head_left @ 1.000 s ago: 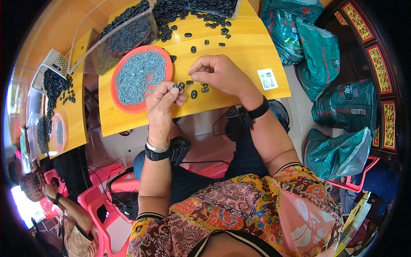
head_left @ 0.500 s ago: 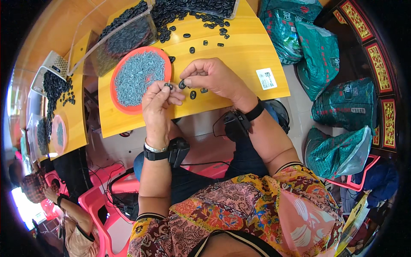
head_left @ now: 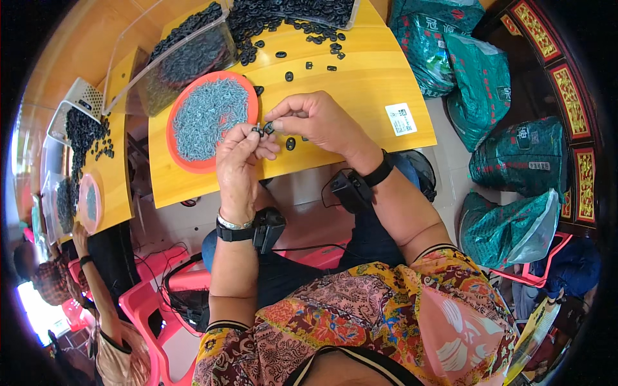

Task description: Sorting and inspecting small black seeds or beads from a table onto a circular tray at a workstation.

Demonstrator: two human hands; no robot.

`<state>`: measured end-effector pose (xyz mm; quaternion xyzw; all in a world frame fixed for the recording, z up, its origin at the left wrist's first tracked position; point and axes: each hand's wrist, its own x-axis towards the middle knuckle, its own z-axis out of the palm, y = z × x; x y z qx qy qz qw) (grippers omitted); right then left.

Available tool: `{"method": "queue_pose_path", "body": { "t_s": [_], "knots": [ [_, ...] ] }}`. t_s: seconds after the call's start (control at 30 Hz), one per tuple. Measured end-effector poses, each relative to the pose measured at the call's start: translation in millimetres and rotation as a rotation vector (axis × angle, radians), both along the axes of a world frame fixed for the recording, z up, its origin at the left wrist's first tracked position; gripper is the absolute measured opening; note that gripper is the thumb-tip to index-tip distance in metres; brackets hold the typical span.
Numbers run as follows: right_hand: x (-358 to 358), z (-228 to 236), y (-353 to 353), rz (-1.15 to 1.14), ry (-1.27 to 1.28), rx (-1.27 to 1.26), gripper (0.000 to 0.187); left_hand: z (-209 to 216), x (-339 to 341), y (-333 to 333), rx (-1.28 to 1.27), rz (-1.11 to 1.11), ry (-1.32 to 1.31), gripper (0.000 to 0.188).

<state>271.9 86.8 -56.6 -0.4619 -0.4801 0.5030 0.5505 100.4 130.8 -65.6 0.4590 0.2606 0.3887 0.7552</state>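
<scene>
My left hand (head_left: 238,157) is closed in a pinch on a small black plastic piece (head_left: 257,130), from which a thin screw seems to stick up. Between the thumb and fingers of my right hand (head_left: 322,125) is another black oval piece (head_left: 269,128). The two pieces are close together, and whether they touch I cannot tell. Just left of my hands lies an orange-red tray (head_left: 170,138) full of grey screws (head_left: 209,116). A loose black oval piece with holes (head_left: 291,143) rests on the yellow table (head_left: 351,96) below my right hand.
A clear bin (head_left: 151,93) of black pieces stands behind the tray, with more heaped (head_left: 251,22) at the far edge. Several green sacks (head_left: 479,83) stand on the right. At the left, a co-worker's arm (head_left: 96,276) reaches to another table (head_left: 116,186).
My right hand has brought its black piece left, up against the piece in my left hand. The co-worker's arm has stretched forward to the small tray at the left.
</scene>
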Motion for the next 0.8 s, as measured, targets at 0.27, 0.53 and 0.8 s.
{"method": "queue_pose_path", "body": {
  "t_s": [0.27, 0.53, 0.8],
  "knots": [
    [1.8, -2.0, 0.9, 0.01, -0.049, 0.039, 0.012, 1.1, 0.7, 0.6, 0.009, 0.017, -0.006, 0.014],
    [10.8, -8.7, 2.5, 0.05, 0.18, -0.197, 0.012, 2.7, 3.5, -0.6, 0.003, 0.028, 0.009, 0.013],
    [10.2, -11.0, 1.5, 0.042, 0.442, -0.316, 0.011, 12.2, 4.5, -10.7, 0.055, 0.027, 0.181, 0.012]
  ]
}}
